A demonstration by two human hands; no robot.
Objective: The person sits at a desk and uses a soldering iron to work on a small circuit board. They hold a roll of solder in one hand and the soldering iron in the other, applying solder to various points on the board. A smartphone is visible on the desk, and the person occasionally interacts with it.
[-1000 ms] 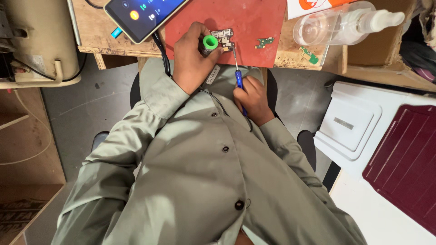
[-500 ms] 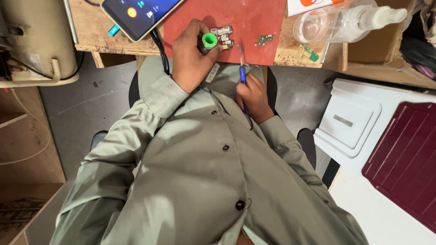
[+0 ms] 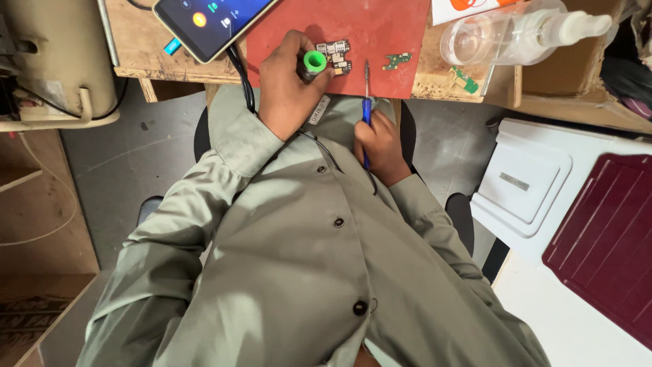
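Resting near the top centre of the frame on a red mat [image 3: 380, 27], the small circuit board [image 3: 336, 57] lies just beside the left hand [image 3: 288, 85], which is wrapped tight around a green-tipped tool [image 3: 314, 61], seemingly to pin the board steady. The right hand [image 3: 380, 146] is closed on a blue-handled screwdriver [image 3: 367, 102], its tip just right of the board. A phone [image 3: 210, 20], clear bottle [image 3: 523, 34] and smaller green boards [image 3: 464, 79] crowd the bench.

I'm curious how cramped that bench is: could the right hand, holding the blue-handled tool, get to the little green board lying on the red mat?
Probably yes. The right hand sits just below the small green board, and the red mat between them looks bare; the blue-handled tool already points that way.
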